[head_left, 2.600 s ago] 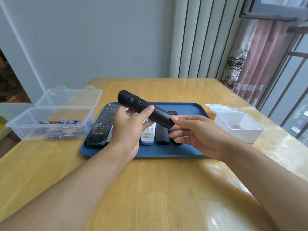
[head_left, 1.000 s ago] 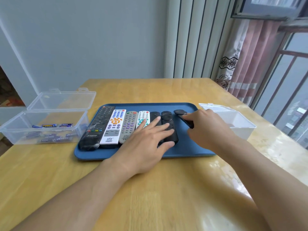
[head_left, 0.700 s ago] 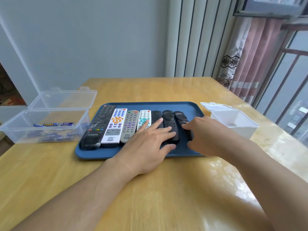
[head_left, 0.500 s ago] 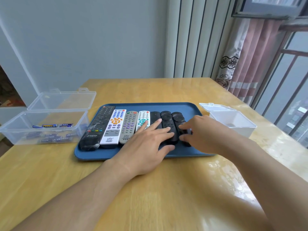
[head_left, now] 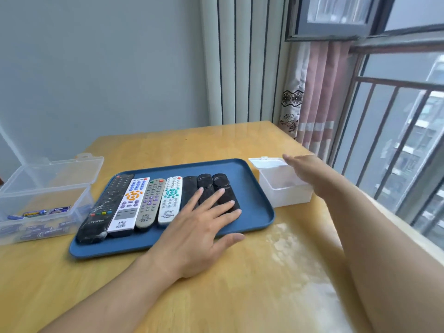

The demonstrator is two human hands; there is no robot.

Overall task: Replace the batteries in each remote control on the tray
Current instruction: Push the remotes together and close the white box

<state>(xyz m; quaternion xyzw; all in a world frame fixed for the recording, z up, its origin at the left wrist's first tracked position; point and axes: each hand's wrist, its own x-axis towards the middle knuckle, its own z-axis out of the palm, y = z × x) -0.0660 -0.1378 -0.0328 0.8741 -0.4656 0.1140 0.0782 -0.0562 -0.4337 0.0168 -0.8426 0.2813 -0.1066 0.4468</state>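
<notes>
Fingers [head_left: 217, 197] of the left hand [head_left: 197, 234] cover black remotes [head_left: 213, 186]; white box [head_left: 283, 191] beside tray [head_left: 254, 188].

On the table [head_left: 240, 296] the tray [head_left: 254, 188] holds 7 remotes [head_left: 149, 203] side by side, with the box of batteries [head_left: 43, 212] to its left and the small lidded box [head_left: 286, 191] to its right.

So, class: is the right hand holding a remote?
No, the right hand is open and empty over the white box, away from the remotes.
</notes>
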